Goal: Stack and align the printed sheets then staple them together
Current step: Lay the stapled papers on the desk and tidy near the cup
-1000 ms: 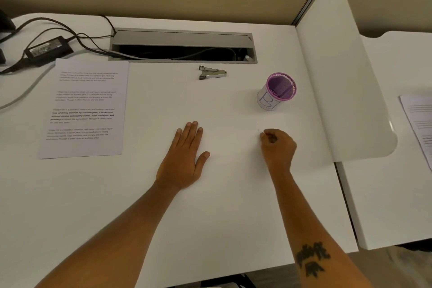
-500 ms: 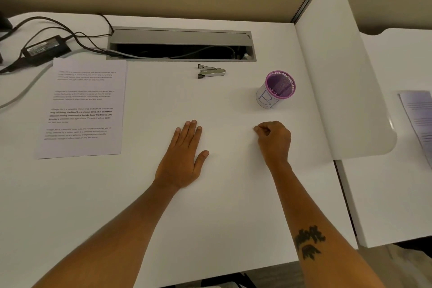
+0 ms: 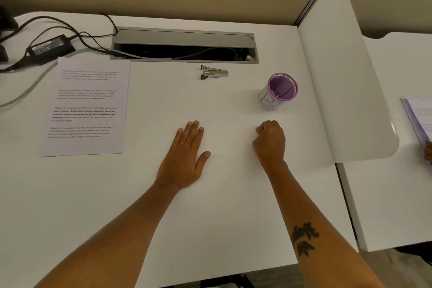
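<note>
Printed sheets (image 3: 86, 105) lie flat on the left side of the white desk (image 3: 210, 229). A small metal stapler (image 3: 214, 72) rests near the back middle, just in front of the cable slot. My left hand (image 3: 184, 156) lies flat on the desk, palm down, fingers apart, holding nothing. To its right my right hand (image 3: 270, 142) is closed in a fist on the desk; I see nothing in it. Both hands are well away from the sheets and the stapler.
A purple mesh pen cup (image 3: 279, 91) stands behind my right hand. A grey cable slot (image 3: 184, 41) runs along the back. A power adapter (image 3: 50, 48) and cables lie at the back left. A white divider panel (image 3: 346, 77) borders the right; beyond it are another desk's papers (image 3: 418, 117).
My right hand has drawn a little to the left and closed tighter into a fist. My left hand has stayed flat in place.
</note>
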Demonstrator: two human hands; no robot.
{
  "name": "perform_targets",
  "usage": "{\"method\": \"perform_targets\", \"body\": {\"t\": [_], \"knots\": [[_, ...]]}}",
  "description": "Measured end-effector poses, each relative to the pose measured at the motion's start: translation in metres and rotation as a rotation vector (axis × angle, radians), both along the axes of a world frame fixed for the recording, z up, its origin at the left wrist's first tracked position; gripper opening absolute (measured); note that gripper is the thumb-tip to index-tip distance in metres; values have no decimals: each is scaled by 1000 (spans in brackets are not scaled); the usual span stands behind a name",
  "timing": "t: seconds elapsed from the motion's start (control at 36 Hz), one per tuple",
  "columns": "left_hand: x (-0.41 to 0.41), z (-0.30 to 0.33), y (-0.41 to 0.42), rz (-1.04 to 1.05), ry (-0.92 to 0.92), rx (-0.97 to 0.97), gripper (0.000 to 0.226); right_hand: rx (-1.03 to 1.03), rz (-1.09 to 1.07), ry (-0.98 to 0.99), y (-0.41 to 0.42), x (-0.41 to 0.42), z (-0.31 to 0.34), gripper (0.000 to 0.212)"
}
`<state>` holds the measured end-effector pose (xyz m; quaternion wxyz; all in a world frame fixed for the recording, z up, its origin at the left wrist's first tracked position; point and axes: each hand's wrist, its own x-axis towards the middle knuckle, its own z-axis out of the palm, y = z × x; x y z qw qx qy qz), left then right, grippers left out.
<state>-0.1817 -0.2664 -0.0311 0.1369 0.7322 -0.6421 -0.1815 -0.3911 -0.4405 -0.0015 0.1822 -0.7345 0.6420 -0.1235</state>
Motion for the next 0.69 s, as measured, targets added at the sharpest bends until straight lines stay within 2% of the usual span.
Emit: {"method": "perform_targets", "body": {"t": [0.22, 0.39, 0.56, 0.69], "knots": [[-1, -1, 0, -3, -13, 8, 75, -34, 137, 99, 4, -5, -7, 9], [0, -2, 0, -1, -8, 10, 74, 32, 51, -60, -19, -10, 37, 17], [0, -1, 0, -6, -13, 7, 74, -139, 45, -143, -67, -10, 94, 13], [-1, 0, 0, 0, -26, 4, 73, -146, 28, -152, -100, -10, 105, 14]]}}
